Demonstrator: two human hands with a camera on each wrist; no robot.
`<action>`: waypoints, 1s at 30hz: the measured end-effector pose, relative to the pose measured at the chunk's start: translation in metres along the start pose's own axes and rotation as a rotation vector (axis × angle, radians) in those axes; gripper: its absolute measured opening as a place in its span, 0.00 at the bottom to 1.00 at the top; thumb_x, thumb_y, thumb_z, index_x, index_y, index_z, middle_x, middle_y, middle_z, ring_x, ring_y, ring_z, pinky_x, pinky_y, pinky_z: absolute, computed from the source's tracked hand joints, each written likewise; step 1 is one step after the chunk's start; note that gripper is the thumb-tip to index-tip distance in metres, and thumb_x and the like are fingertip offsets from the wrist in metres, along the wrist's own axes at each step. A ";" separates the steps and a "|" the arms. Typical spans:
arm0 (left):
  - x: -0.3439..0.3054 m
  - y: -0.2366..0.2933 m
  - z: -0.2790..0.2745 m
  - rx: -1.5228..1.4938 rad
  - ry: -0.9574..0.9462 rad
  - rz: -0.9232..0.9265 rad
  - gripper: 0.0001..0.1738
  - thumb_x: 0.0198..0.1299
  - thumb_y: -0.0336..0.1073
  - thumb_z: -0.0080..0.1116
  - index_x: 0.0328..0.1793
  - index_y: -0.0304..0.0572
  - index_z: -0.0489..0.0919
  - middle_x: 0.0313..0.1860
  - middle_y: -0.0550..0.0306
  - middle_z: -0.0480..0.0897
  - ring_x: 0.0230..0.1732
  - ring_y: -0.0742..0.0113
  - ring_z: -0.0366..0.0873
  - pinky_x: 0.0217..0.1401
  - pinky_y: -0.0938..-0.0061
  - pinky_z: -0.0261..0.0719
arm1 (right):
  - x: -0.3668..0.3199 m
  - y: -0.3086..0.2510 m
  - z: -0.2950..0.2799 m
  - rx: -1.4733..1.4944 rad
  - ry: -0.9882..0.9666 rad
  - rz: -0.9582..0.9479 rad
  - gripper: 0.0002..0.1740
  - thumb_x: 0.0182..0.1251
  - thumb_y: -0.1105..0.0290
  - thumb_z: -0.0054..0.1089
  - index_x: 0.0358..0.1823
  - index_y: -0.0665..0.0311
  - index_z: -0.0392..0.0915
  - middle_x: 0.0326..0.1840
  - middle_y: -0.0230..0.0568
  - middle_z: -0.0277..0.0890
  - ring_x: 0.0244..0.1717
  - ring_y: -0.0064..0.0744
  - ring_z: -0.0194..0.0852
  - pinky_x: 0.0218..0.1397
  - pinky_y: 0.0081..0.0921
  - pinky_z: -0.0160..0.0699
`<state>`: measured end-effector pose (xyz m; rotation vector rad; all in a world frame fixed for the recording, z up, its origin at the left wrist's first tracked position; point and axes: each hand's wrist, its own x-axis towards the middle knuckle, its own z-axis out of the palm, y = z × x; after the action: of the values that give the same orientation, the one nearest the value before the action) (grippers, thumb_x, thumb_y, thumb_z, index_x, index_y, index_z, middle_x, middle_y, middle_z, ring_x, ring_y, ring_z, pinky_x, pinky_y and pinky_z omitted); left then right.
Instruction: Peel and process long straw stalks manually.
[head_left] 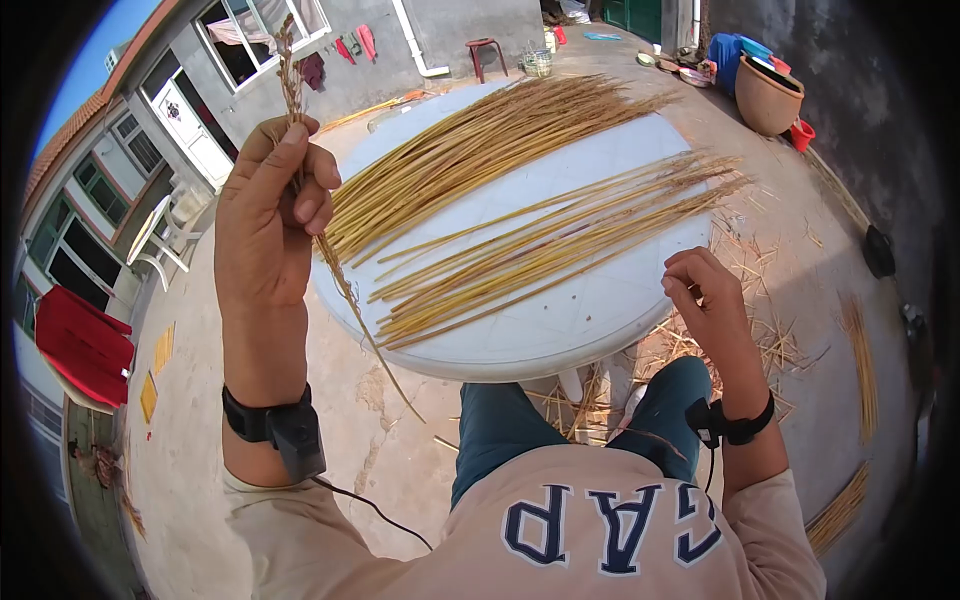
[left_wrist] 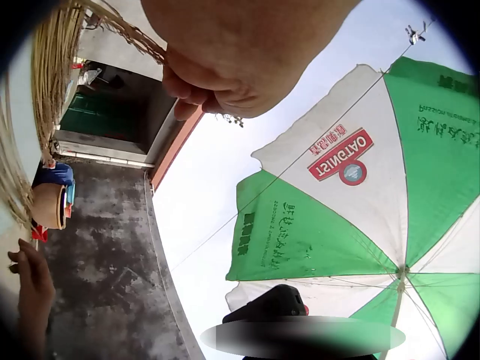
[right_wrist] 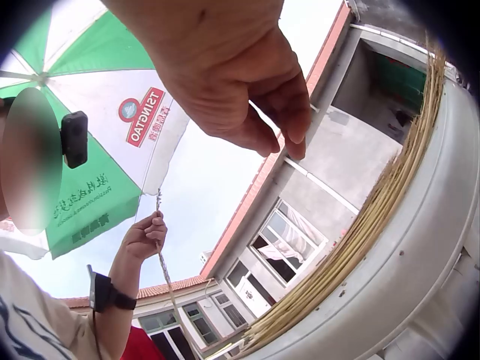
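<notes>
The left hand [head_left: 270, 210] is raised at the left of the round white table [head_left: 560, 340], fingers curled round a dry stalk [head_left: 345, 285] whose seed head points up and whose thin end hangs down. In the right wrist view the same stalk [right_wrist: 166, 276] hangs from that hand [right_wrist: 145, 238]. The right hand [head_left: 712, 300] is held near the table's right edge, fingers bent, with nothing visible in it. A thick bundle of stalks [head_left: 450, 150] lies across the far side of the table, and a thinner, looser group [head_left: 520, 265] lies nearer the body.
Stalk scraps [head_left: 765, 340] litter the ground right of the table, with small bundles [head_left: 860, 370] farther right. A clay pot [head_left: 768, 95] and red stool [head_left: 487, 58] stand beyond. At the left are a white chair [head_left: 160, 235] and red cloth [head_left: 85, 345]. An umbrella [left_wrist: 322, 225] is overhead.
</notes>
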<state>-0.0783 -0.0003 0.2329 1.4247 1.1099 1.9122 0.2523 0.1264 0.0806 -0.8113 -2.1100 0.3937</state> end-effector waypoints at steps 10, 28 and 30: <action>-0.004 -0.034 0.116 -0.367 -0.124 -0.065 0.05 0.65 0.31 0.46 0.41 0.37 0.71 0.33 0.49 0.79 0.28 0.76 0.72 0.33 0.79 0.76 | 0.020 -0.067 0.024 0.457 -0.115 -0.198 0.23 0.60 0.71 0.59 0.56 0.69 0.66 0.44 0.46 0.74 0.43 0.33 0.77 0.46 0.27 0.75; 0.029 -0.013 0.125 -0.359 -0.070 0.233 0.05 0.64 0.32 0.50 0.41 0.41 0.75 0.39 0.53 0.80 0.35 0.75 0.74 0.39 0.83 0.71 | 0.058 -0.076 -0.008 0.790 -0.187 0.044 0.09 0.64 0.73 0.52 0.43 0.70 0.69 0.32 0.39 0.71 0.32 0.22 0.68 0.38 0.22 0.70; 0.034 -0.020 0.113 -0.346 -0.108 0.304 0.05 0.62 0.31 0.52 0.41 0.40 0.75 0.38 0.53 0.80 0.31 0.78 0.72 0.36 0.85 0.71 | 0.062 -0.078 -0.007 0.473 0.056 -0.194 0.11 0.61 0.76 0.53 0.45 0.69 0.70 0.38 0.45 0.72 0.35 0.33 0.71 0.40 0.25 0.71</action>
<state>0.0159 0.0722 0.2478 1.5376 0.5001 2.0782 0.1976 0.1098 0.1629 -0.3360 -1.9101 0.7201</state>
